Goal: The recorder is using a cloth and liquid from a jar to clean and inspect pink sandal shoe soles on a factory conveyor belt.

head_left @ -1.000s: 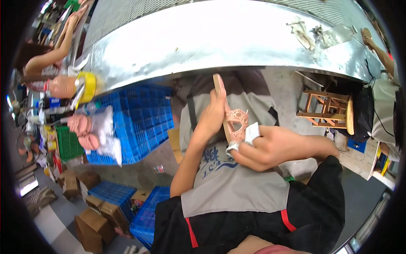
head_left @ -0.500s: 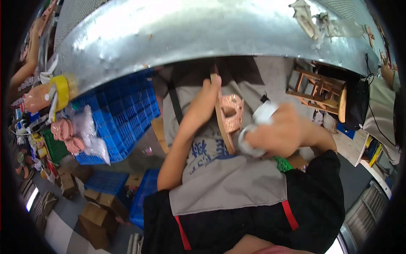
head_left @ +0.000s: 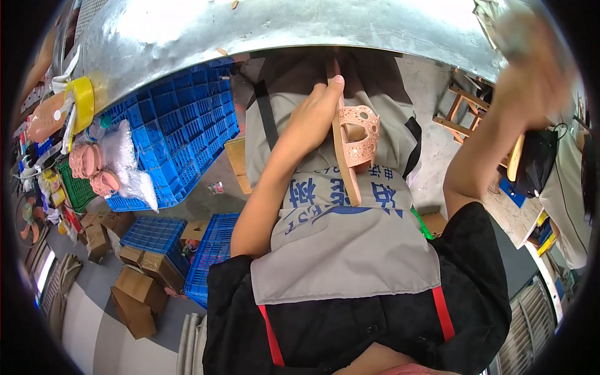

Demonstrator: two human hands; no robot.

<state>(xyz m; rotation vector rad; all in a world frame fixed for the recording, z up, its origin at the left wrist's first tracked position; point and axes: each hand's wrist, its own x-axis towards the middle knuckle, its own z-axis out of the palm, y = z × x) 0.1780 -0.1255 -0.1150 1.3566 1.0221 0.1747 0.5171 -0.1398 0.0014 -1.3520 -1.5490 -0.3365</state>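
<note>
A pink slide sandal (head_left: 364, 147) with a glittery cut-out strap is held on edge over my lap, its tan sole turned toward my left hand (head_left: 312, 119). That hand is closed on the sole, its thumb lying near the upper end. Far off at the right, by the corner of the metal bench, my right hand (head_left: 540, 75) is raised and smeared by motion. Its fingers cannot be made out, nor whether they hold anything. A grey apron (head_left: 344, 262) covers my front behind the sandal.
The shiny metal worktable (head_left: 281, 28) spans the front. On the left, a blue plastic crate (head_left: 178, 131) carries pink sandals (head_left: 87, 161) and clear plastic bags (head_left: 125, 162), beside a yellow tape roll (head_left: 83, 103). A wooden stool (head_left: 461, 115) stands right. Cardboard boxes (head_left: 137, 300) lie lower left.
My right hand has left the sandal's side and swung up to the far right; the white and grey thing it held no longer shows clearly. My left hand still grips the sandal.
</note>
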